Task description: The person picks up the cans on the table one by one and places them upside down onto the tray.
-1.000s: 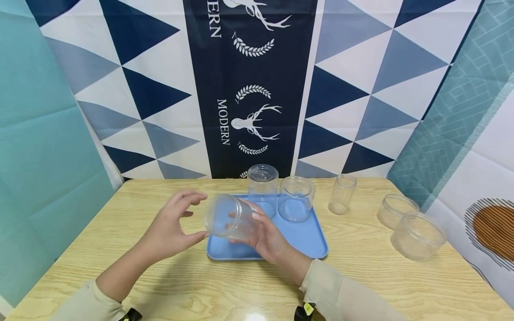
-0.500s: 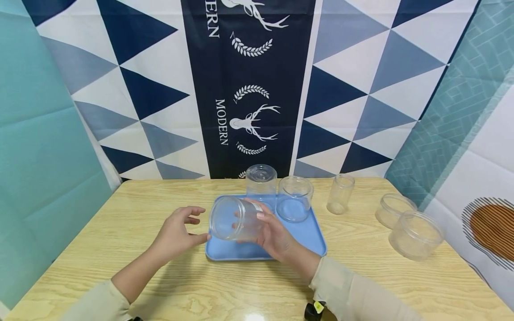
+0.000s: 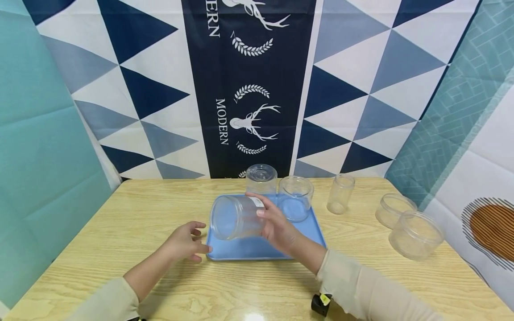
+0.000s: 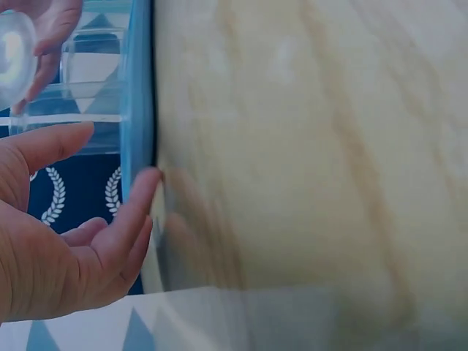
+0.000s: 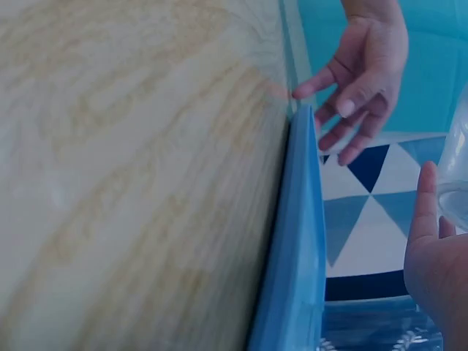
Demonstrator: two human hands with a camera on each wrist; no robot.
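Observation:
My right hand [image 3: 279, 227] grips a clear, wide-mouthed jar [image 3: 226, 218] by its base end. The jar lies tipped on its side above the blue tray [image 3: 309, 236], mouth to the left, a small white label near my fingers. My left hand [image 3: 186, 243] holds nothing, its fingers loosely bent by the tray's front left corner. In the left wrist view, a fingertip of the left hand [image 4: 80, 234] is right at the tray's edge [image 4: 139, 110]. Two more clear jars stand at the back of the tray, a taller jar [image 3: 261, 178] and a shorter jar [image 3: 296, 196].
To the right of the tray, a narrow clear jar [image 3: 340, 194] stands on the wooden table [image 3: 361, 276]. Farther right are two low, round clear containers, one behind [image 3: 395, 209] and one in front [image 3: 416, 236]. A patterned cloth [image 3: 152, 89] hangs behind the table.
My left hand has drawn away from the jar's mouth and dropped toward the tray's front left corner. The right hand has shifted slightly right, still gripping the jar.

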